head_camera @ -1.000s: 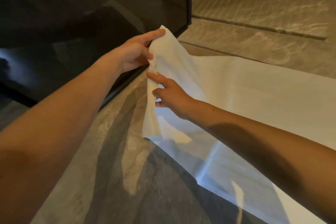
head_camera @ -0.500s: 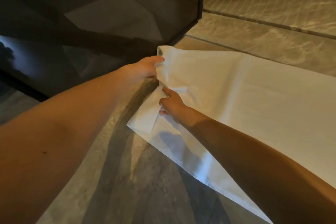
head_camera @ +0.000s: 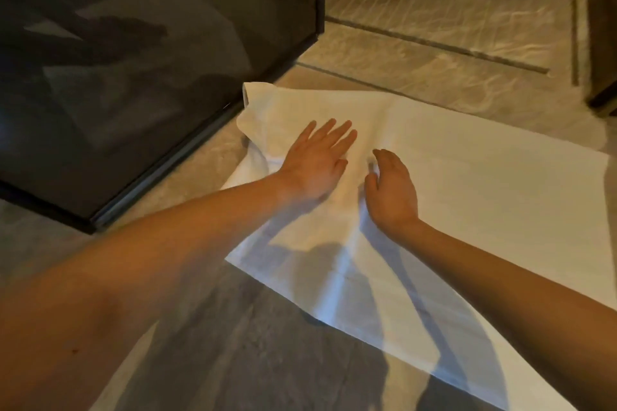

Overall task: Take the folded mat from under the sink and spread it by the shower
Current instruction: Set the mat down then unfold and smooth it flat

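White mat (head_camera: 467,183) lies spread on the tiled floor (head_camera: 207,337), its far corner rumpled against the dark glass shower panel (head_camera: 150,60). Left hand (head_camera: 317,160) flat on the mat, fingers straight and spread. Right hand (head_camera: 394,190) just beside it, fingers loosely curved, resting on the cloth, gripping nothing.

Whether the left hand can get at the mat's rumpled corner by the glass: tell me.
Probably yes. The left hand lies flat on the mat right beside the rumpled corner; nothing lies between them, and the glass panel stands past it.
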`<action>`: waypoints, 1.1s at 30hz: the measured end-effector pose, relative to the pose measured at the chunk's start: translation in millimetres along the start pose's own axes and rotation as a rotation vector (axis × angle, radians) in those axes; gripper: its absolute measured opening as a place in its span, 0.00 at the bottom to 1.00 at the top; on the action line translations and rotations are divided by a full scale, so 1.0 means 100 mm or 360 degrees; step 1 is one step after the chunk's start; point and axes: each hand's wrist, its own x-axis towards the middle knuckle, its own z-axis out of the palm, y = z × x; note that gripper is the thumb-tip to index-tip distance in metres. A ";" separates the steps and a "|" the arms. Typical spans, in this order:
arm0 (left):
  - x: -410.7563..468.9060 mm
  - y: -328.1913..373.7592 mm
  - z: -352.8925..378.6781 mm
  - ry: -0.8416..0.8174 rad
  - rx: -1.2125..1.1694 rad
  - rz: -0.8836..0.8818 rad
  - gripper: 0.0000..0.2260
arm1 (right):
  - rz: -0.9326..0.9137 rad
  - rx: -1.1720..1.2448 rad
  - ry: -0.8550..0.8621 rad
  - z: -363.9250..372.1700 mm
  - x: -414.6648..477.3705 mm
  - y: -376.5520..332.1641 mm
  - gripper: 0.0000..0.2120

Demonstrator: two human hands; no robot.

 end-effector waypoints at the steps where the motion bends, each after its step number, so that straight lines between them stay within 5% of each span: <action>1: -0.01 0.15 0.09 -0.0051 -0.0015 0.0043 0.25 | -0.0003 -0.0184 -0.0008 -0.04 -0.05 0.16 0.24; 7: 0.00 0.57 0.52 -0.0272 0.0014 0.0216 0.26 | 0.0115 -0.0668 -0.0172 -0.14 -0.38 0.86 0.27; 21: -0.06 1.34 0.90 -0.0270 -0.0094 0.0285 0.26 | 0.0103 -0.0617 -0.0112 -0.67 -0.89 1.93 0.27; 33: -0.18 1.13 0.75 -0.0236 -0.0116 0.0260 0.26 | 0.0225 -0.0561 -0.0067 -0.68 -1.06 1.86 0.26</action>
